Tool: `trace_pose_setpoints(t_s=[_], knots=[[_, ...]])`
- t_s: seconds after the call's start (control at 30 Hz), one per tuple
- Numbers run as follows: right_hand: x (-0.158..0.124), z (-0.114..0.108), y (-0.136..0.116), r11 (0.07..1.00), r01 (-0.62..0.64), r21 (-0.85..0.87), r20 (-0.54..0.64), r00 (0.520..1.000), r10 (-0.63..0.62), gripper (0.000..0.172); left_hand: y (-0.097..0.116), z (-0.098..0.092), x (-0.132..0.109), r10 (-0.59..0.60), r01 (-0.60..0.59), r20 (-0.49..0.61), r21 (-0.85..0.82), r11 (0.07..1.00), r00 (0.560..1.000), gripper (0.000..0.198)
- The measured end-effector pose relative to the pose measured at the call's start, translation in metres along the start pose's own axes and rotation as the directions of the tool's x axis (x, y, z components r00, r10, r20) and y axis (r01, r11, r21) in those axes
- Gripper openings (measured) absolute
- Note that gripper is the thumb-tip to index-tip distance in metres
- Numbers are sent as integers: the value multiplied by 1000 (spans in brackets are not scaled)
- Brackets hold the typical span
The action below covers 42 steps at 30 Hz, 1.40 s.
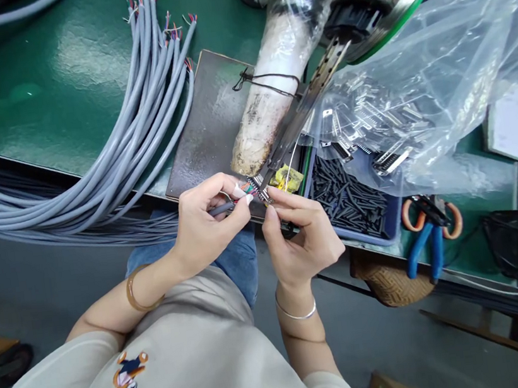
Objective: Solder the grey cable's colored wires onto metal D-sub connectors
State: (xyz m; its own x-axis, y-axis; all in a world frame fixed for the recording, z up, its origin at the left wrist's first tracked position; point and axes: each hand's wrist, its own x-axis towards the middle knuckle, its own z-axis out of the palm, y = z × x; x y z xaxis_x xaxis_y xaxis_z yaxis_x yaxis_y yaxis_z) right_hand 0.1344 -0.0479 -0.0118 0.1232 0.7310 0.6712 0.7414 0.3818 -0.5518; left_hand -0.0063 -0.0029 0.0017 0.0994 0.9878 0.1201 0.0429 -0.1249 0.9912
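My left hand (209,216) pinches the end of a grey cable (221,209), whose thin coloured wires fan out between its fingertips. Close on the right, my right hand (299,227) holds a small metal connector (265,196) between thumb and index finger. The wire ends meet the connector just below the tip of a white, wrapped tube (260,111). A slim metal guide (305,108) slants down to the same spot. Yellow material (287,179) lies right behind my right fingertips.
Many grey cables (135,121) curve across the left. A blue tray (394,227) holds black sleeves, beside a plastic bag (435,81) of metal connectors. Blue-handled cutters (426,248) and orange-handled ones (454,219) lie at the front right edge. A green-rimmed spool (407,12) stands behind.
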Motion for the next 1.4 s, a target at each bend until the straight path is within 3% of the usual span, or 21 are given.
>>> trace_pose_setpoints(t_s=[0.47, 0.6, 0.73, 0.83, 1.4], knots=[[-3, -3, -2, 999, 35, -29, 29, 999, -34, 18, 1, -6, -1, 25, -27, 44, 37, 999, 999, 9], [0, -4, -3, 1000, -4, -19, 32, 999, 5, 17, -1, -10, -2, 150, -158, 90, 94, 983, 985, 8], [2, -5, -4, 1000, -14, -20, 26, 1000, 14, 17, -1, -15, -1, 317, -343, 152, 193, 919, 936, 9], [3, -4, -4, 1000, -7, -23, 24, 1000, 8, 17, 0, -17, 0, 364, -401, 184, 239, 885, 913, 12], [12, -3, -8, 994, 32, -109, 39, 999, -28, 18, 12, -18, 8, 377, -425, 202, 315, 849, 904, 17]])
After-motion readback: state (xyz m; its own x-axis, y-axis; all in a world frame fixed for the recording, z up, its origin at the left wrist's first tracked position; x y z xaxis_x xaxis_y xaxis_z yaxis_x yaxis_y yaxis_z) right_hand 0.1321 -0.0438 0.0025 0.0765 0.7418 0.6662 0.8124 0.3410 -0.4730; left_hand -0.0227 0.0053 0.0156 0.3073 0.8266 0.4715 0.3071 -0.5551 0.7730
